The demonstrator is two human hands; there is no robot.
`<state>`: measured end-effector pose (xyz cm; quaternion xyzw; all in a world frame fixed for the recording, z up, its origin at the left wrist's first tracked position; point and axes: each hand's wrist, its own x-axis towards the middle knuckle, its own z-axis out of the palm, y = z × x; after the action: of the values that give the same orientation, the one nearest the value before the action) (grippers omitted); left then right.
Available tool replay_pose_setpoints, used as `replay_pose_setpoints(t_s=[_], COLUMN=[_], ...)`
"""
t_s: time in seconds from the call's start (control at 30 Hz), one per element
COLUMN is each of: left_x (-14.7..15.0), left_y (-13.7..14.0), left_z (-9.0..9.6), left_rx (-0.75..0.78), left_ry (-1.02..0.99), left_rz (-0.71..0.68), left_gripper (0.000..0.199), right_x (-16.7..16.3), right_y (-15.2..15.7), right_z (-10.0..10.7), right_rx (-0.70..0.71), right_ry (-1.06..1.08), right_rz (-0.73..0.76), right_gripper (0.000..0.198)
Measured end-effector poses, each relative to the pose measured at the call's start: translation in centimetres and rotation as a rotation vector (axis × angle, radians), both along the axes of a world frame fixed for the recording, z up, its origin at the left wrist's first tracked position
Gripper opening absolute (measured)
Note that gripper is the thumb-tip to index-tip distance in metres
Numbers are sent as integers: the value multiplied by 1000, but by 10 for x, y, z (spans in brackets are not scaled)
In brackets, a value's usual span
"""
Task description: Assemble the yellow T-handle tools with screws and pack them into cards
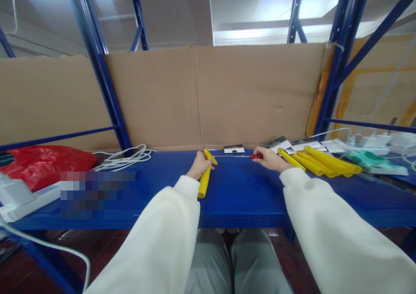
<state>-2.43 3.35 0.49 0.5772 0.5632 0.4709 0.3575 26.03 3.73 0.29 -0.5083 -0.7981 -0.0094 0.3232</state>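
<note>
My left hand (199, 166) is closed around a yellow T-shaped tube piece (204, 182), its long part slanting down toward me and its short part pointing off to the right. In my right hand (268, 159) is a screwdriver (256, 156) with a red handle, gripped by the fingers. Its thin shaft runs level to the left, toward the yellow piece. Whether the tip touches that piece I cannot tell. Both hands are just above the blue shelf (240, 194).
Several yellow tubes (320, 162) lie to the right beside black-and-white cards (279, 143). Another card (234, 149) stands near the cardboard back panel (247, 95). On the left are a coiled white cable (130, 157), a red plastic bag (48, 162) and a white power strip (32, 203).
</note>
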Motion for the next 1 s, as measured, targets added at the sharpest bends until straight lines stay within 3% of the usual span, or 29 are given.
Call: replay_pose_setpoints(t_s=[0.33,1.0], left_x=[4,-1], left_y=[-8,-9], left_z=[5,-1], left_rx=[-12,114], left_ry=[-4,318], left_rz=[-28,10], left_gripper=[30,25], right_x=[-2,-4], right_y=[-1,-6], right_z=[1,6], right_rx=[21,50], right_ry=[23,11], right_rz=[18,-3], right_gripper=[7,6])
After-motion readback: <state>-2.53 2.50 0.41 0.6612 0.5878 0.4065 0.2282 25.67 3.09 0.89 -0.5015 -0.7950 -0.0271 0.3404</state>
